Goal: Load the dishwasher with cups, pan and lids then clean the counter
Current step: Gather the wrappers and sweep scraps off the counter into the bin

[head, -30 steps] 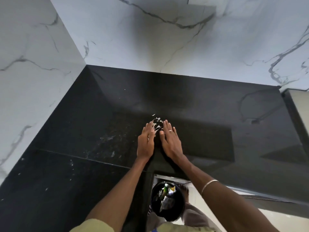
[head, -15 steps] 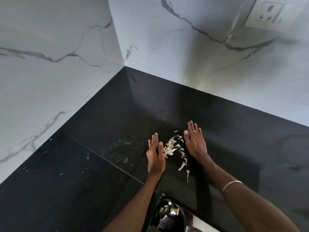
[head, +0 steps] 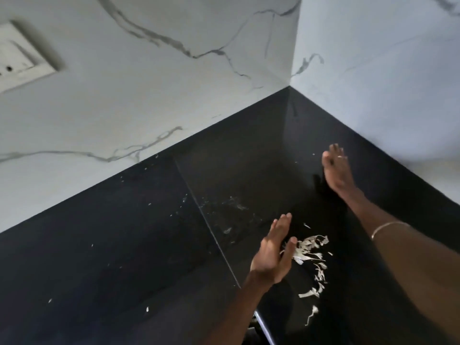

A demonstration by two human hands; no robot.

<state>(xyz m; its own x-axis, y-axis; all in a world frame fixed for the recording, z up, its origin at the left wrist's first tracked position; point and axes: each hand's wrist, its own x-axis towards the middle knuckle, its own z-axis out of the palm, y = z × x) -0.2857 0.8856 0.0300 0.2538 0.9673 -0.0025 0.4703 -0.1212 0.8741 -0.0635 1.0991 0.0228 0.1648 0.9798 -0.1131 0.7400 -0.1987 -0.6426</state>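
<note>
Stray specks dot the black tabletop (head: pixel 104 245) at left. The left hand (head: pixel 272 255), released and edge-on, walls in the pale scraps (head: pixel 311 255) just beside it; the right hand (head: pixel 336 170), fingers straight, reaches toward the corner, probably to sweep more in.

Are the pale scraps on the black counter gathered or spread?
Mostly gathered: pale scraps lie clustered beside the left hand, with small bits scattered across the counter.

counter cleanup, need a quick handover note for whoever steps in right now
Left hand: open, fingers straight, on edge beside the pile of scraps.
Right hand: open, reaching toward the corner, holding nothing.
Scraps: mostly heaped near the front edge of the black counter; small flecks scattered further left and back.
Done: main heap formed.
Left: gather stray flecks, clear the pile off. Dishwasher not in view.
</note>
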